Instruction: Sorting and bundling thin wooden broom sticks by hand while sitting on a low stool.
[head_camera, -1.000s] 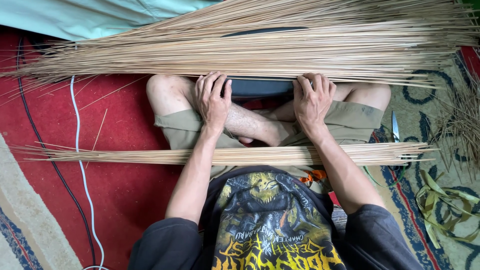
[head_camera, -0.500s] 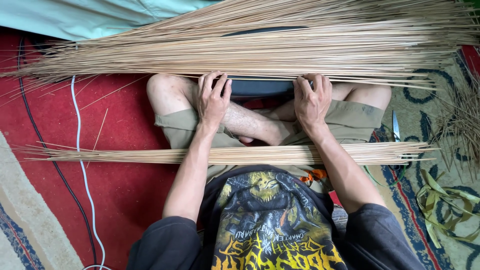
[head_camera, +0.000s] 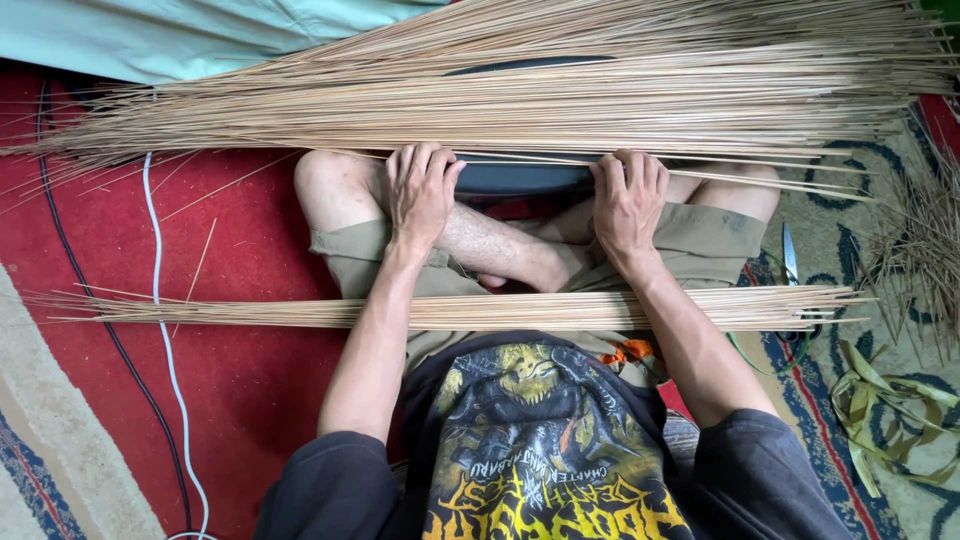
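Tan sticks (head_camera: 520, 100), red carpet (head_camera: 250, 250), khaki shorts (head_camera: 700, 240), black printed shirt (head_camera: 540, 450).

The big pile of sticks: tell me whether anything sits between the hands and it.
Nothing visible does. The left hand and right hand both already rest their fingers on the near edge of the big pile of sticks, above a dark board.

Both arms reached forward from the shoulders, elbows slightly bent, forearms bare; the left hand (head_camera: 420, 195) lay palm down, fingers spread and curled at the tips; the right hand (head_camera: 628, 200) matched it, well apart, wrist straight, knuckles up.
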